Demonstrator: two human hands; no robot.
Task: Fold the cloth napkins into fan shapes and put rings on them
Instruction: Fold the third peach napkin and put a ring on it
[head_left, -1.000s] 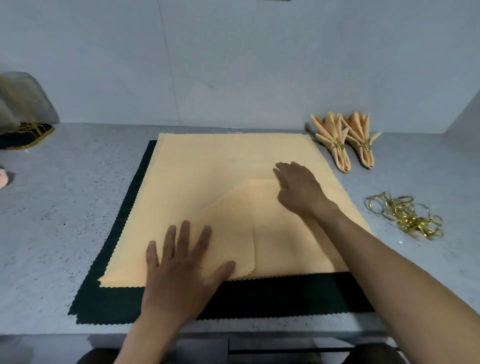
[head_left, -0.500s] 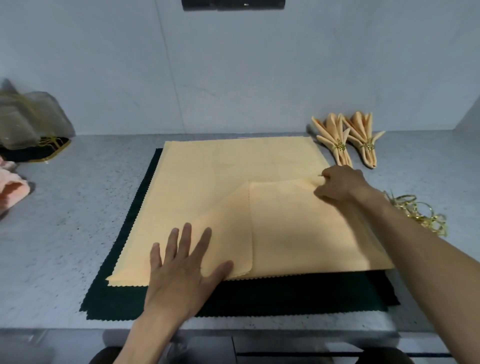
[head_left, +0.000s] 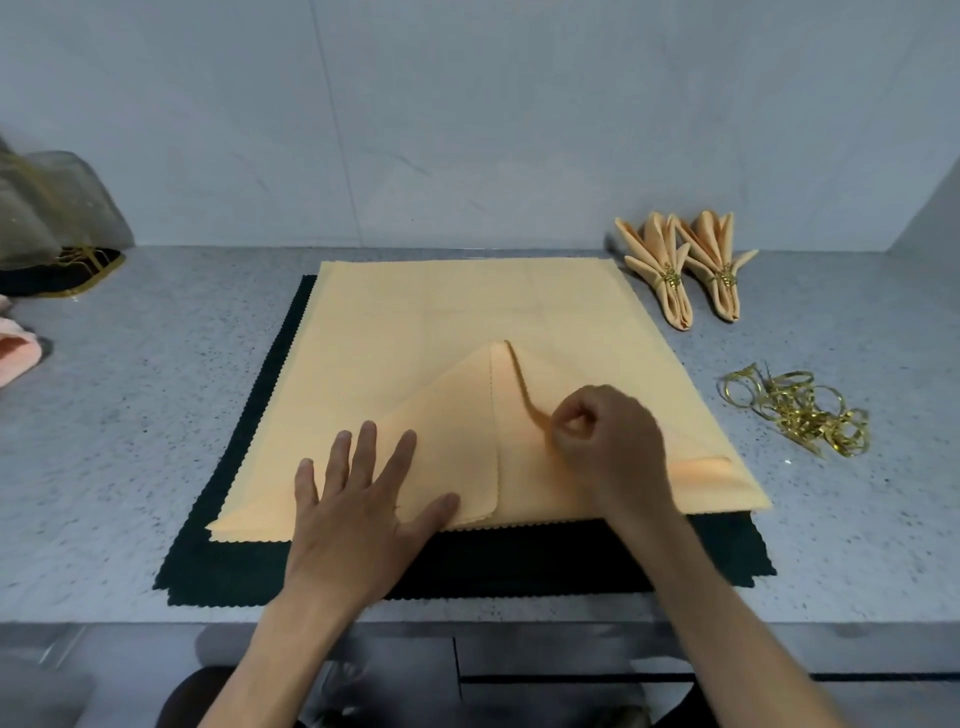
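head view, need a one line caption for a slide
Left hand presses the peach napkin flat while the right hand pinches its edge, two ringed fans behind.

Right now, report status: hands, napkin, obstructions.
Left hand flat on folded flap. Right hand pinching peach napkin corner. Two ringed fans done. Nothing obstructing.

Dim, cool, even light, bluish-grey cast over wall and tabletop (head_left: 156, 415). Soft shadow under raised napkin (head_left: 467, 322) edge just left of right hand (head_left: 605, 441) grip; faint shadow beneath its forearm. Right hand motion-blurred, fingers smeared; left hand (head_left: 358, 499) beside it sharper. Gold rings (head_left: 795, 410) right of grip show small glints. Wide-angle bend: tabletop back edge bows, wall seam leans. Far corners soft, darker. Bottom strip below tabletop murky, detail lost.
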